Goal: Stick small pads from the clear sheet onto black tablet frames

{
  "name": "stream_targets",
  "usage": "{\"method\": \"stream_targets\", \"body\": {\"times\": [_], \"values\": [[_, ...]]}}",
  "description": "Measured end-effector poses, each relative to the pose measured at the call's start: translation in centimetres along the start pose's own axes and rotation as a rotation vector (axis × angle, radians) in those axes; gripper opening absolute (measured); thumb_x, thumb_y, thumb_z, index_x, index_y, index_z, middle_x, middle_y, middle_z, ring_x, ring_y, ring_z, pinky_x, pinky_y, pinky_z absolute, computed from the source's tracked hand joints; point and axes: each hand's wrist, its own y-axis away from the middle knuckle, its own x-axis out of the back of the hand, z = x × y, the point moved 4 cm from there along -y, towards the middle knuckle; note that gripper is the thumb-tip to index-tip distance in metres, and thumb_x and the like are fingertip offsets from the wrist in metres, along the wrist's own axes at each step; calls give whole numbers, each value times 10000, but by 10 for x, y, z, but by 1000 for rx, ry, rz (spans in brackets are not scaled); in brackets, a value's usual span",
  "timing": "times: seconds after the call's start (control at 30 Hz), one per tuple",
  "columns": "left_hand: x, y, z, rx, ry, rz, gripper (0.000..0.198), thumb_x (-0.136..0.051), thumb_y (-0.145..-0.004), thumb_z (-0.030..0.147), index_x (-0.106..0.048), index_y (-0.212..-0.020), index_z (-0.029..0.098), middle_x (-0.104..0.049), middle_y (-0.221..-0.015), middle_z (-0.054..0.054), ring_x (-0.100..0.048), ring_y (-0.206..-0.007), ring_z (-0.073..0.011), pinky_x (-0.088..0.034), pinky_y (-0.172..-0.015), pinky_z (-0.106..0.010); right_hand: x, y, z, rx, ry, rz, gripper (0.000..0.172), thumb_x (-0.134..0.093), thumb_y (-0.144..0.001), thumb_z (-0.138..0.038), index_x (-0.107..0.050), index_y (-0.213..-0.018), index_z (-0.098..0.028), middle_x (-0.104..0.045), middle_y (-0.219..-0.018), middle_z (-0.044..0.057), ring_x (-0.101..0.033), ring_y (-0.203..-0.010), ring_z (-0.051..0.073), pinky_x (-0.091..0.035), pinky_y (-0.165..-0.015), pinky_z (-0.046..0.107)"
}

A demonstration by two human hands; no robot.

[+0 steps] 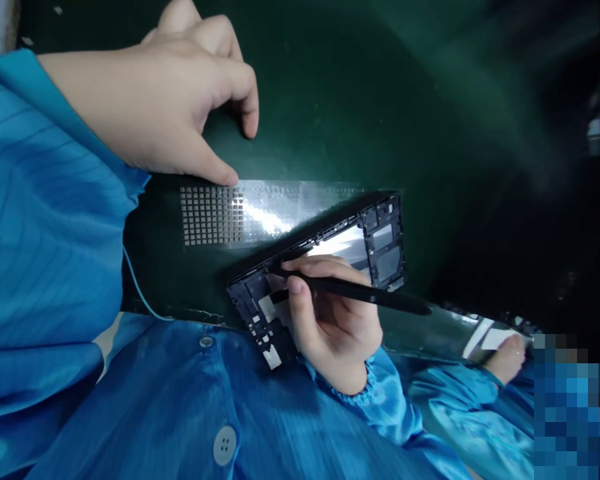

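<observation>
My right hand [337, 313] grips a pair of black tweezers [375, 293], whose tips point left over a black phone frame [384, 233]. The frame looks like the top of a stack, lies at a slant and has silvery panels and small white pieces on it. Part of it is hidden behind this hand. Beyond it lies a clear film strip [280, 207], with rows of small dark squares [210, 217] at its left end. My left hand [180, 93] is open, thumb tip on the strip's upper edge, the other fingers bent and apart from the thumb.
All this lies on a dark green table [330, 87]. At the lower right, a co-worker's hand [507, 360] in a blue sleeve is beside white pieces [485, 337]. A thin light-blue cord [140, 287] hangs near my left sleeve, by the table's front edge.
</observation>
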Motion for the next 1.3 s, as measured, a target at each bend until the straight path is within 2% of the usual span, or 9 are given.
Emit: {"method": "stream_targets", "body": {"times": [0.13,0.33,0.47,0.6,0.7,0.77,0.83,1.1,1.3], "values": [[-1,0,-3,-24,2,4,1175,-145,-674,974,-756,-1219,131,-399,-1238,-72,-343,-1586,-484,-299,-1160,-610,9,-14,-4,-59,-48,-21,289,-745,-1023,-108,-754,-1247,-290,-818,-1118,41,-822,-1051,214,-715,-939,407],[0,3,-3,-70,-5,11,1257,-130,-706,1034,-756,-1247,89,-418,-1252,-83,-340,-1589,-504,-307,-1165,-640,20,-39,-6,-160,-34,-236,190,-786,-1029,-190,-783,-1189,-293,-846,-1091,15,-820,-1006,194,-696,-891,347],[0,2,4,-45,-4,-9,1261,-261,-760,1065,-745,-1269,18,-470,-1349,-112,-331,-1580,-512,-337,-1208,-661,20,-25,-4,-173,-3,-129,221,-768,-1034,-158,-779,-1209,-293,-841,-1076,6,-816,-998,174,-685,-904,319],[2,-3,3,77,-30,-31,976,-612,-725,1007,-747,-1261,203,-479,-1404,-57,-307,-1641,-484,-290,-1356,-640,14,-12,-3,-149,50,-49,213,-790,-1017,-142,-774,-1190,-264,-833,-1049,1,-808,-961,161,-668,-831,293],[3,-4,3,107,-39,-37,1257,-340,-506,1209,-728,-1245,270,-458,-1288,-57,-318,-1620,-499,-300,-1362,-661,11,-11,-4,-137,40,-30,213,-796,-1008,-124,-776,-1177,-253,-831,-1038,-4,-804,-961,145,-662,-830,266],[2,-5,6,125,-61,-53,1488,-67,-344,1238,-723,-1250,257,-408,-1199,-68,-329,-1599,-511,-296,-1353,-668,11,-12,-4,-134,42,-13,206,-799,-1006,-122,-781,-1166,-250,-832,-1029,-4,-807,-966,141,-661,-827,256],[1,-4,9,162,-82,-81,1563,20,-276,1220,-717,-1250,245,-384,-1160,-75,-336,-1593,-511,-308,-1351,-652,11,-12,-4,-138,47,3,201,-798,-1008,-127,-784,-1166,-252,-835,-1025,-3,-812,-960,144,-664,-812,261],[1,4,9,39,-74,29,1283,-57,-612,1136,-708,-1252,236,-394,-1225,-53,-447,-1507,-401,-362,-1311,-666,10,-13,-7,-224,4,27,150,-817,-1007,-148,-813,-1117,-249,-864,-1009,-11,-822,-882,134,-666,-767,270],[1,7,3,-6,-28,86,1110,-158,-758,1076,-724,-1223,242,-450,-1238,-55,-458,-1514,-379,-364,-1335,-632,12,-18,-3,-282,-134,-1,154,-804,-1033,-169,-810,-1155,-262,-872,-1050,7,-856,-957,159,-723,-870,283]]}}
